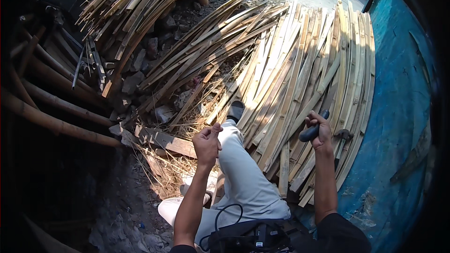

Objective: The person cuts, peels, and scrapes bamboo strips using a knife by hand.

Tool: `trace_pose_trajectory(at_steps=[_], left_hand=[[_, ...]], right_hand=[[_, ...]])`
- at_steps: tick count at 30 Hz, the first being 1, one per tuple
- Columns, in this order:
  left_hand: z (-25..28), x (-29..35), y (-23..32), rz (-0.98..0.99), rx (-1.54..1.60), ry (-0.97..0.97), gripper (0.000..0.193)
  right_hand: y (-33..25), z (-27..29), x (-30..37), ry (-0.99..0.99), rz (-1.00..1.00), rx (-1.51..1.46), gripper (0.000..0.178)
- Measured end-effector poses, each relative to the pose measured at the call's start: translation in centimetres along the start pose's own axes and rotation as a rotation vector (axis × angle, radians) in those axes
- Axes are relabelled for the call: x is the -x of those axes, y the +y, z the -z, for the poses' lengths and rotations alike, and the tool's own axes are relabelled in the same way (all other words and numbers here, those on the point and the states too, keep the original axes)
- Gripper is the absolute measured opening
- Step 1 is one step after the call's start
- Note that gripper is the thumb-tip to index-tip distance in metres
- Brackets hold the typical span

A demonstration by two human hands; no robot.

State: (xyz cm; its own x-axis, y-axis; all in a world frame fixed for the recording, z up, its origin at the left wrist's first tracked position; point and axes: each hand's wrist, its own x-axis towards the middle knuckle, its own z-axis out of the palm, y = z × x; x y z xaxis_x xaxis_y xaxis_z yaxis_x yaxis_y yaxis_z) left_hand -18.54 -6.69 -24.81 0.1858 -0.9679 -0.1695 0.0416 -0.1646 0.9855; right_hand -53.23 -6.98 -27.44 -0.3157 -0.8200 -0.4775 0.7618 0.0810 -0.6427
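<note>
My left hand (206, 146) is raised above my bent leg, its fingers curled in and the thumb against them; whatever lies inside, if anything, is hidden. My right hand (320, 133) is closed round a dark grey, rounded, handle-like object (309, 134), held over split bamboo slats (286, 98). Those slats lie side by side in a wide layer in front of me. Just right of that hand, a small hammer-like tool (344, 134) with a dark head rests on them, partly hidden by my forearm.
More bamboo strips (140, 14) are heaped at the far left, over rubble (136, 77). Thick bamboo poles (56, 117) stick out at the left. A wooden plank (168, 141) lies near my foot among dry shavings. A blue wall (398, 79) borders the right side.
</note>
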Motion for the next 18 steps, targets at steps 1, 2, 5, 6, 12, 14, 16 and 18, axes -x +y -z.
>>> trace_pose_trajectory(at_steps=[1,2,5,6,12,14,16,18], left_hand=[[3.4,0.6,-0.9,-0.022,0.044,0.174,0.044],[6.9,1.5,-1.7,0.039,0.203,0.347,0.051],[18.8,6.9,-7.2,0.149,0.303,0.693,0.06],[22.4,9.6,-8.6,0.145,0.199,0.667,0.061],[30.5,28.0,-19.4,0.276,0.35,1.208,0.044],[29.4,32.1,-23.1,0.466,0.421,1.312,0.034],[29.7,38.3,-27.8,0.54,0.401,1.265,0.038],[27.6,37.2,-27.8,0.619,0.477,1.429,0.041]], right_hand=[[0.8,-1.2,0.0,0.013,-0.029,0.006,0.008],[1.6,-2.1,0.1,-0.019,-0.059,0.021,0.008],[4.4,-2.5,-0.7,-0.105,-0.024,0.14,0.016],[5.2,-3.7,-0.5,-0.128,-0.037,0.153,0.016],[10.0,-10.4,1.8,-0.276,0.083,0.468,0.039],[11.4,-13.4,2.3,-0.314,0.052,0.472,0.023],[13.7,-16.0,2.5,-0.354,-0.022,0.436,0.018],[15.7,-19.5,2.7,-0.381,-0.067,0.409,0.019]])
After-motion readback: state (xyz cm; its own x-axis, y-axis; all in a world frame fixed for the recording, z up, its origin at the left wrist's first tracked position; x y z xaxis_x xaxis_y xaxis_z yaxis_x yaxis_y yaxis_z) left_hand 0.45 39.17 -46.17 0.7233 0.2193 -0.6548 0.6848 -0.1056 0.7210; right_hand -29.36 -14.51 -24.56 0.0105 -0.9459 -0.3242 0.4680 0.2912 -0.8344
